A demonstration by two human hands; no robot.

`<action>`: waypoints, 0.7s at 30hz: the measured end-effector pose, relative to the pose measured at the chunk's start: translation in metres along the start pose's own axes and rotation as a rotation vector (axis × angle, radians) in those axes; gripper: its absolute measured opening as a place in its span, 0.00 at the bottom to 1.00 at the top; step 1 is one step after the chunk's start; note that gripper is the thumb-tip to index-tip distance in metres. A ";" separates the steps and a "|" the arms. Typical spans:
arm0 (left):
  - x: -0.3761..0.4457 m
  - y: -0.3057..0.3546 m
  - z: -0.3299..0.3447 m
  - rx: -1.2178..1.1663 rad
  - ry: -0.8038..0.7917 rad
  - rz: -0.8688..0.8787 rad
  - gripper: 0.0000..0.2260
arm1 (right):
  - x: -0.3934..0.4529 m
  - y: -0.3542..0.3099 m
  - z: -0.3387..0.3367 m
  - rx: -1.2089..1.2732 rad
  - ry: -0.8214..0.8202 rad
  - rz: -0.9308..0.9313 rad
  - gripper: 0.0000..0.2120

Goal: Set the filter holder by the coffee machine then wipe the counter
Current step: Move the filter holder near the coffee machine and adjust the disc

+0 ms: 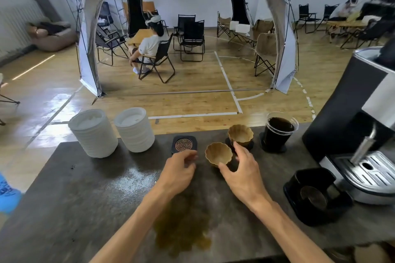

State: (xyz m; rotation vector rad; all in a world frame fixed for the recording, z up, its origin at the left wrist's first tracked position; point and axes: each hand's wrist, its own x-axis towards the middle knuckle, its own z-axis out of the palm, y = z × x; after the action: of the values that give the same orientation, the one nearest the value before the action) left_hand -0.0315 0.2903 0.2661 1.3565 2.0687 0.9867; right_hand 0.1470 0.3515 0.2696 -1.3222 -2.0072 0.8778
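While your hands work at the cups, the filter holder (314, 195) sits untouched on the dark counter (85, 198), a black cradle with a round metal disc inside, pressed up against the front left of the coffee machine (361, 134). That machine stands at the counter's right end, drip tray and steam wand facing you.

Left of the machine, a clear glass of dark coffee (279, 131) stands on a black coaster. Further left, two fluted wooden cups: the far cup (240, 134) on its own dark coaster, the near cup (218, 153) on the bare counter, slightly tilted.

Your right hand (243, 173) is loose and spread, holding nothing: thumb tip at the near cup's base, forefinger reaching up toward the far cup's coaster. Whether the thumb presses the cup, cannot tell.

Your left hand (179, 171), left of the near cup, has its fingers curled under at the edge of a patterned coaster (184, 144); whether they pinch it, cannot tell.

Well left of the machine, past the coaster, two stacks of white lids (111, 132) stand at the back edge. A brownish spill (183, 228) lies on the counter between your forearms, with a wet sheen (139, 177) beyond it.
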 end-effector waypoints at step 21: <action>0.011 0.006 -0.034 -1.030 0.191 -0.653 0.07 | 0.132 -0.067 0.074 -0.416 -0.425 -0.112 0.13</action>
State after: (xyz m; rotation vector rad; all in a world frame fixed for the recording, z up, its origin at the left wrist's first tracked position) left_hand -0.0568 0.2917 0.2916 0.0636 1.5022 1.5401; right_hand 0.0083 0.4392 0.2902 -1.2946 -2.6818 0.7613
